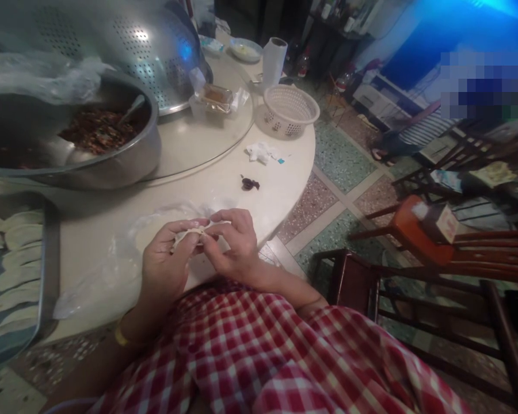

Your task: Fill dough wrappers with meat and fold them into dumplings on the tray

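Both my hands meet over the table's near edge, pinching a pale folded dumpling point(195, 233) between them. My left hand point(166, 264) cups it from below with fingers curled round it. My right hand point(235, 244) presses its upper seam with thumb and fingertips. Under the hands lies a clear plastic sheet point(112, 270) with round dough wrappers. A metal tray point(47, 259) at the left holds several finished dumplings in a row. A big steel bowl point(125, 158) behind it contains dark minced filling and a spoon.
A perforated steel colander point(155, 46) leans over the turntable. A white plastic basket point(291, 109), a paper roll point(273, 60), a crumpled tissue point(261, 152) and a small dark scrap point(249, 184) lie on the round table. Wooden chairs point(435, 270) stand at the right.
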`<move>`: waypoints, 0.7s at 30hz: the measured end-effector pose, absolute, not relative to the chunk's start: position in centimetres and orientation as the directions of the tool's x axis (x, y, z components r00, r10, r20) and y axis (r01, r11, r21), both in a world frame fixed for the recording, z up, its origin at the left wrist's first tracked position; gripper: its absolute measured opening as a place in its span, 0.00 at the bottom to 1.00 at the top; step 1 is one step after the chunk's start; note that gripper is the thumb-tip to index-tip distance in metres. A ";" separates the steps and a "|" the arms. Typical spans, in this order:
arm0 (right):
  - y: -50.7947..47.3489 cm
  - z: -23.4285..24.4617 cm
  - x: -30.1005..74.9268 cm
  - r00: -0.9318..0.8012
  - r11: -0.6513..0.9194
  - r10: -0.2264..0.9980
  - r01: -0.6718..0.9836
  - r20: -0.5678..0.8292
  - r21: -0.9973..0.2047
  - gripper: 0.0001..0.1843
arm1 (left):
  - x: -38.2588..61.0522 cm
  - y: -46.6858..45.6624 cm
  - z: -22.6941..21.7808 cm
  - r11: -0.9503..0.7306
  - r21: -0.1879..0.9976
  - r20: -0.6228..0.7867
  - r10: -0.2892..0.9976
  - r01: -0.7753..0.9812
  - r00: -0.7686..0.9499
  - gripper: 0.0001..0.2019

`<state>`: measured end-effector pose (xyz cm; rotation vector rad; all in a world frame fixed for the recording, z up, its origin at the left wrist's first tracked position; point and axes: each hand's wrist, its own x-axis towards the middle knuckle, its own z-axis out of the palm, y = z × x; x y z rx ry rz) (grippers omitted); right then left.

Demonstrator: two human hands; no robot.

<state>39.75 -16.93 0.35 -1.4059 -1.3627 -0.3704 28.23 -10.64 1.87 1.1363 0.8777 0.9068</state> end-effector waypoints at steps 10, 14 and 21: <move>-16.3 0.0 39.6 0.325 0.234 0.482 0.847 0.814 -0.477 0.14 | 28.3 -10.8 2.1 0.237 0.955 -0.128 0.874 -0.181 0.468 0.12; -16.3 -0.6 39.6 0.378 0.217 0.532 0.804 0.758 -0.553 0.15 | 28.4 -11.0 2.0 0.214 0.958 -0.097 0.869 -0.192 0.485 0.11; -16.3 0.4 40.5 0.535 0.304 0.820 -0.102 0.205 -0.947 0.24 | 27.9 -10.5 1.6 0.171 0.976 -0.072 0.838 -0.134 0.540 0.12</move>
